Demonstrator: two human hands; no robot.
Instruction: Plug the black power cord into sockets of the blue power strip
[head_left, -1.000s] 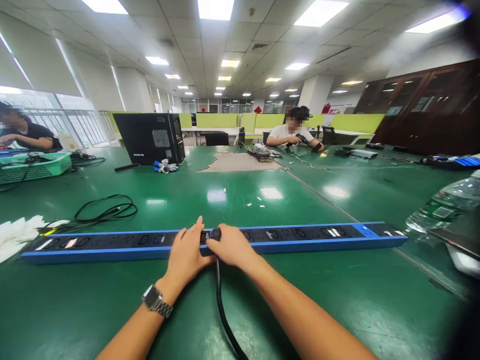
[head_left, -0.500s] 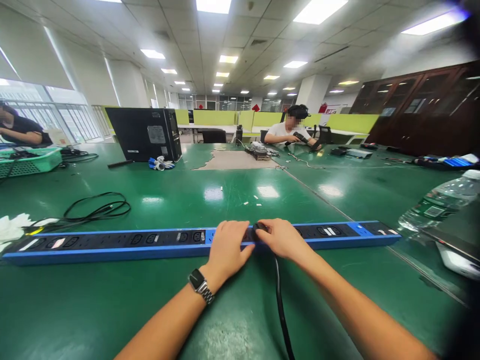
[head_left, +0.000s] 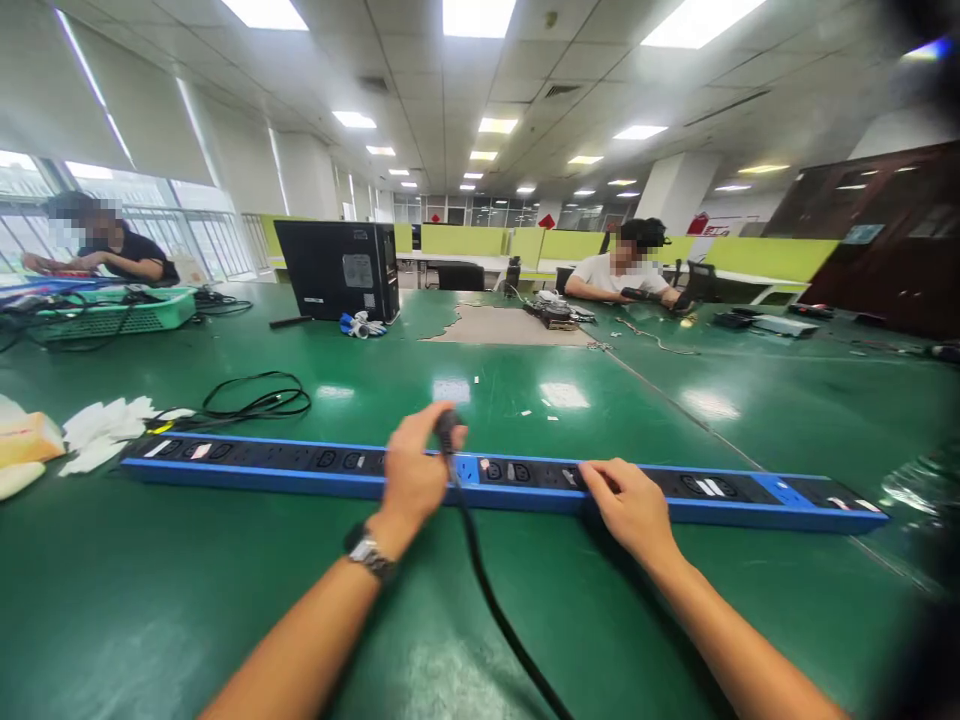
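Note:
A long blue-and-black power strip (head_left: pixel 525 472) lies across the green table with its sockets facing up. My left hand (head_left: pixel 416 455) is closed around a black plug (head_left: pixel 448 428), raised just above the strip left of its middle. From the plug a thick black cord (head_left: pixel 487 585) hangs down over the strip's front edge and runs toward me. Farther right, my right hand (head_left: pixel 634 508) grips the strip, with its fingertips on the socket face; its fingers are bent, and the far side of the grip is hidden.
Behind the strip's left end lie a coiled black cable (head_left: pixel 259 395) and white gloves (head_left: pixel 105 430). A black computer case (head_left: pixel 337 270) and a green basket (head_left: pixel 127 315) stand farther back. A clear bottle (head_left: pixel 926 490) is at the right. Two people sit across the table.
The plug has come away from the strip and passed from my right hand to my left, moving left and up. My right hand has moved right along the strip. The view has swung left.

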